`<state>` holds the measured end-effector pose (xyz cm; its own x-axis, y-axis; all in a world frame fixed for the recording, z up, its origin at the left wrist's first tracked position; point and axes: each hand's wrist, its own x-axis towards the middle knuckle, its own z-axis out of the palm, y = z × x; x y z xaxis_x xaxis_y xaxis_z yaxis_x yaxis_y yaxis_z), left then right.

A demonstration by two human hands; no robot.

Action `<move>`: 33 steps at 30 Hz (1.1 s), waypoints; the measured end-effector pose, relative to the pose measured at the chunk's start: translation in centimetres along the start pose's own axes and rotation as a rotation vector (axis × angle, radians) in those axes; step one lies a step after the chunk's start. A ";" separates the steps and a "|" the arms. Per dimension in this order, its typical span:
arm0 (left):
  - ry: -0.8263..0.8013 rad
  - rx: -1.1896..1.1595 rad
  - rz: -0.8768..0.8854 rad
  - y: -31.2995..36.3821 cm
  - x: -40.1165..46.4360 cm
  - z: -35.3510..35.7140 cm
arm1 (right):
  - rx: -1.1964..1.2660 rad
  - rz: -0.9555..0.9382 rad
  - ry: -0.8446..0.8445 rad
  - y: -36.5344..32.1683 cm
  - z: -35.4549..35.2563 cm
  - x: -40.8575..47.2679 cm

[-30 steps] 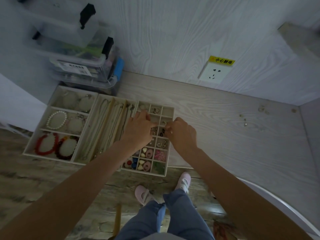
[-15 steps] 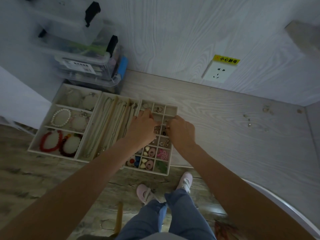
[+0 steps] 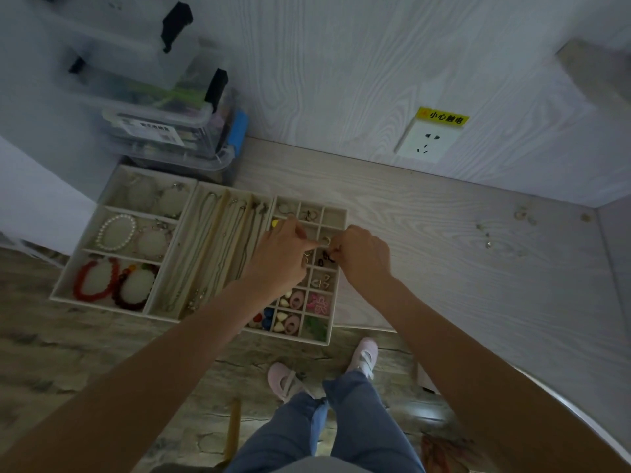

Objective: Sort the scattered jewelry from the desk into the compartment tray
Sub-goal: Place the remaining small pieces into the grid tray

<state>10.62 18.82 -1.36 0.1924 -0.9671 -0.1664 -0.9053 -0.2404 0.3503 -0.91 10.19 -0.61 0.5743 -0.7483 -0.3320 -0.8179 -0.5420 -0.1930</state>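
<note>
Both pinching over tray (image 3: pixel 336 213) cells: left hand (image 3: pixel 281 256) and right hand (image 3: pixel 363 256) curled nearly closed; contents too small to tell. Loose jewelry (image 3: pixel 486 235) on counter (image 3: pixel 444 268), well right. Probably light, slippery, fragile; best pinched at edges.

Bare desk (image 3: pixel 426 268) rt of tray (image 3: pixel 336 213)

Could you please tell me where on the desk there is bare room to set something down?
The widest bare patch of the pale wood-grain desk lies between the small-compartment beige tray and the scattered small jewelry pieces near the right corner. The strip under the white wall socket is bare too. The left side is crowded: trays, stacked clear plastic boxes, and both hands.
</note>
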 end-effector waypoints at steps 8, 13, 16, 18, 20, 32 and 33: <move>-0.004 0.013 -0.005 0.0 0.0 0.2 | -0.095 -0.001 -0.001 -0.3 0.2 0.5; -0.010 0.008 -0.011 0.1 0.0 0.3 | -0.098 0.003 -0.041 -0.2 0.1 0.5; 0.001 0.012 0.006 0.0 0.0 0.3 | -0.079 -0.001 -0.035 -0.1 0.2 0.5; 0.009 0.005 0.003 0.0 -0.1 0.3 | -0.060 0.004 -0.042 -0.1 0.2 0.5; 0.015 0.004 0.002 0.0 0.0 0.2 | -0.047 0.014 -0.059 -0.2 0.2 0.5; 0.008 -0.006 0.009 0.2 0.0 0.4 | -0.036 0.043 -0.056 -0.3 0.2 0.1; 0.009 -0.010 0.014 0.3 0.1 0.4 | -0.038 0.049 -0.060 -0.4 0.2 0.2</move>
<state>10.23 18.73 -1.68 0.1830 -0.9711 -0.1533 -0.9041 -0.2275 0.3618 -0.46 10.33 -0.78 0.5298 -0.7506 -0.3949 -0.8422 -0.5204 -0.1408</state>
